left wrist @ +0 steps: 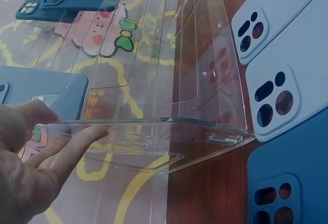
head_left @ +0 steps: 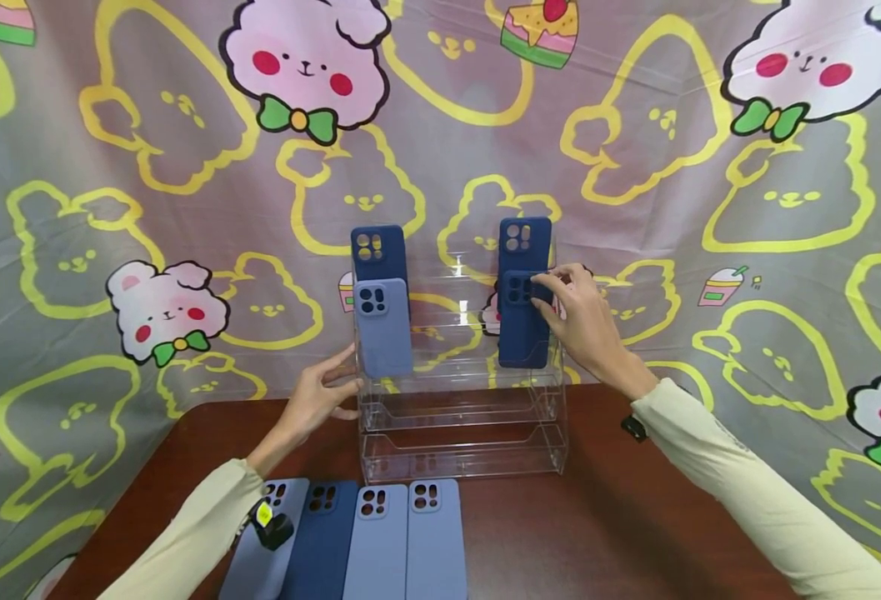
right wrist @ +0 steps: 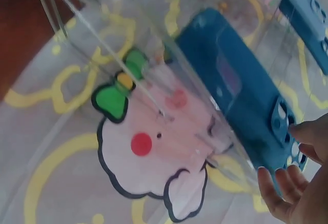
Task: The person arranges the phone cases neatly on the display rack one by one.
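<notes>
My right hand (head_left: 588, 321) pinches the upper right edge of a dark blue phone case (head_left: 523, 337), which stands in a clear tiered display rack (head_left: 463, 462). Directly behind it rises another dark blue phone case (head_left: 526, 237), one tier higher. In the right wrist view, thumb and fingertips are at the camera cutout end of the dark blue case (right wrist: 230, 75). My left hand (head_left: 316, 400) touches the rack's left side with fairly straight fingers, near the side panel's edge (left wrist: 169, 120). Beside it, a light blue phone case (head_left: 386, 342) stands before a dark blue one (head_left: 378, 260).
Several phone cases lie side by side on the brown table (head_left: 620, 508) before the rack: a dark blue one (head_left: 323, 542) and light blue ones, including the rightmost light blue case (head_left: 436, 550). A cartoon-print cloth (head_left: 440, 150) hangs close behind the rack.
</notes>
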Demonstrator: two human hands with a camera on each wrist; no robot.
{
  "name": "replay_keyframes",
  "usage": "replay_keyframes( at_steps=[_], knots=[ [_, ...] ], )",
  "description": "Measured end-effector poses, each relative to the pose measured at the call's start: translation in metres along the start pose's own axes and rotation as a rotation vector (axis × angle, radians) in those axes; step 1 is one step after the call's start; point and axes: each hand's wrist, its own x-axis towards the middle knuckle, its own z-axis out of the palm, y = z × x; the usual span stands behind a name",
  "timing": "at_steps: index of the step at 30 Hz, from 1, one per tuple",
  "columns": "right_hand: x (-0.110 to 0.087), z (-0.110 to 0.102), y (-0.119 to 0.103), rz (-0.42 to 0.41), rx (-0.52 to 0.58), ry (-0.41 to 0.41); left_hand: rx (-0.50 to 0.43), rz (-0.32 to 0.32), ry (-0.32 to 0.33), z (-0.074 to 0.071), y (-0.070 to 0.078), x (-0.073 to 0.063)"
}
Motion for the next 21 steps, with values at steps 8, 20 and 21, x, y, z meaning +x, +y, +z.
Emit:
replay_keyframes(
  at_steps=[8, 20, 21],
  knots=[
    [-0.032, 0.010, -0.021, -0.107, 0.048, 0.049, -0.005, 0.032, -0.010, -0.001, 0.000, -0.001],
    [-0.105, 0.042, -0.066, -0.288, 0.169, -0.222, 0.010, 0.022, 0.001, -0.002, 0.002, 0.002],
    [-0.110, 0.045, -0.071, -0.314, 0.169, -0.251, 0.007, 0.019, 0.004, -0.002, 0.002, 0.001]
  ],
)
